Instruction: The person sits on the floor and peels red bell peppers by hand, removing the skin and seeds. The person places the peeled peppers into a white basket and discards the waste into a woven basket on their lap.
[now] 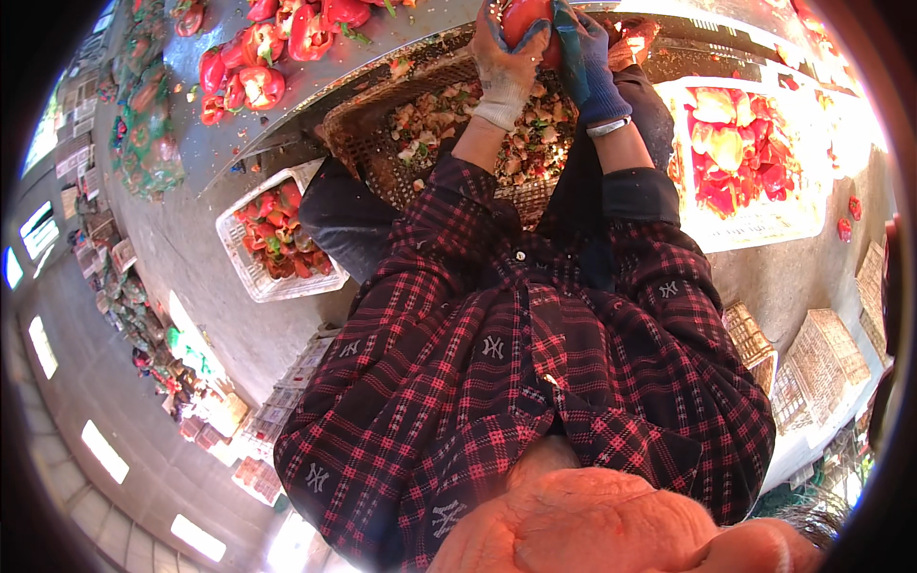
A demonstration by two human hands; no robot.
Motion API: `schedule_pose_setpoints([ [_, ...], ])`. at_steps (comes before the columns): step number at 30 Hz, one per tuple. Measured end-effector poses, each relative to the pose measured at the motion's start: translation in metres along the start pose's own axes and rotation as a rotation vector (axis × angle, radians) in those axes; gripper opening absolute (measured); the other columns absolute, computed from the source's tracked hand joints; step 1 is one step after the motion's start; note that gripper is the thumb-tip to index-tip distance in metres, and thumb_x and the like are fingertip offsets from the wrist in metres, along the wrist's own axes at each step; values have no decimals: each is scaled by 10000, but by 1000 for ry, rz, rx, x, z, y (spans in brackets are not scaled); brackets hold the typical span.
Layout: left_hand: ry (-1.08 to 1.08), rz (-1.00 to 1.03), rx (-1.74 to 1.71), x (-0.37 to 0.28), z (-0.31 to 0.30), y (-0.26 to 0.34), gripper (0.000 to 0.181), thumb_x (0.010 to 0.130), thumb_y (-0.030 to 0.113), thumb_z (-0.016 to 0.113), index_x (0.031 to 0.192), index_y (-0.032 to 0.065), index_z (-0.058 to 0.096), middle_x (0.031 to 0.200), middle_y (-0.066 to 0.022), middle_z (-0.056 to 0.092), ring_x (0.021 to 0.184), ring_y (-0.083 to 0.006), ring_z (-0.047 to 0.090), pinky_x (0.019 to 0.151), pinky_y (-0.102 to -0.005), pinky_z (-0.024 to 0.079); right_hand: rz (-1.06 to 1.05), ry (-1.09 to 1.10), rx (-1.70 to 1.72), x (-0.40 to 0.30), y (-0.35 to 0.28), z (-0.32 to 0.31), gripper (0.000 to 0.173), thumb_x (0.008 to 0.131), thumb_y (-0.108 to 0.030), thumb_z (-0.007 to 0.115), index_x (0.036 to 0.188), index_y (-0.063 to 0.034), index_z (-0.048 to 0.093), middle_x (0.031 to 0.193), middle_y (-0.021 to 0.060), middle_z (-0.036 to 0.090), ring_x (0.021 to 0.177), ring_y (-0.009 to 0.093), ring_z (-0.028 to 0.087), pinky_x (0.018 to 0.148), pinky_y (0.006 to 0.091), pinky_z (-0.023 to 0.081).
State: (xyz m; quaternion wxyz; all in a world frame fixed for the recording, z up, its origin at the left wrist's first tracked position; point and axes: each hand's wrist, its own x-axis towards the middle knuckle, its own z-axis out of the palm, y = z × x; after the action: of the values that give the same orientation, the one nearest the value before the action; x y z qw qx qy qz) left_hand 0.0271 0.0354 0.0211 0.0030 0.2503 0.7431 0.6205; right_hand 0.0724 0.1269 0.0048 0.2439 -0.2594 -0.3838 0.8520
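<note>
At the top of the view, a red bell pepper [525,23] is between my two gloved hands, above a brown plastic crate [362,154]. My left hand [507,68], in a pale knit glove with a stained palm, is closed around its left side. Against the right side presses my right hand [584,61], in a blue coated glove; a metal-looking band circles that wrist. Whether the right fingers also hold a tool is hidden. Pepper cores, seeds and trimmings [430,122] lie in the crate, which stands between my legs.
A metal worktop [190,54] at upper left carries cut red peppers [261,86]. White crates of peppers flank me, one at left [240,268] and one in glaring light at right [759,233]. Green mesh sacks [147,154] stand farther left; stacked crates [824,358] are lower right.
</note>
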Motion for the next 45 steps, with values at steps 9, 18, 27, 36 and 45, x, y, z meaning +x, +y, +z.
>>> schedule_pose_setpoints([
  [9, -130, -133, -198, -2, -25, -9, 438, 857, 199, 728, 1201, -17, 561, 1033, -80, 657, 872, -151, 640, 739, -269, 527, -60, -67, -161, 10, 3, -9, 216, 943, -152, 594, 1055, 26, 646, 924, 26, 661, 793, 96, 592, 697, 222, 489],
  [18, -275, -656, -445, 22, -62, -45, 454, 865, 208, 714, 1233, 12, 535, 1037, -94, 651, 931, -217, 662, 737, -291, 544, 236, -235, -23, -17, -5, -1, 337, 893, -187, 663, 1172, -8, 600, 1021, 60, 650, 929, 164, 642, 773, 290, 540],
  [27, -81, 120, 610, 8, -36, -29, 320, 809, 281, 703, 968, 37, 569, 852, -181, 611, 811, -419, 581, 698, -495, 471, -140, -209, -211, -1, 25, -1, 280, 894, -42, 618, 1162, 35, 603, 1061, 70, 650, 934, 145, 604, 828, 255, 498],
  [36, -281, 476, 213, -3, -68, 46, 671, 735, 248, 754, 1299, 3, 486, 1129, -177, 597, 964, -310, 633, 767, -385, 547, 129, -332, 228, -9, -16, 11, 396, 970, -214, 544, 1294, 10, 511, 1164, 82, 621, 987, 166, 617, 863, 306, 513],
  [45, -593, 750, 319, -86, -33, 123, 403, 744, 214, 729, 1132, 138, 651, 1204, -98, 591, 1067, -279, 598, 966, -476, 431, -368, -424, -318, -34, -56, -36, 531, 959, -404, 450, 1316, -11, 471, 1227, 114, 550, 1039, 264, 549, 940, 384, 442],
])
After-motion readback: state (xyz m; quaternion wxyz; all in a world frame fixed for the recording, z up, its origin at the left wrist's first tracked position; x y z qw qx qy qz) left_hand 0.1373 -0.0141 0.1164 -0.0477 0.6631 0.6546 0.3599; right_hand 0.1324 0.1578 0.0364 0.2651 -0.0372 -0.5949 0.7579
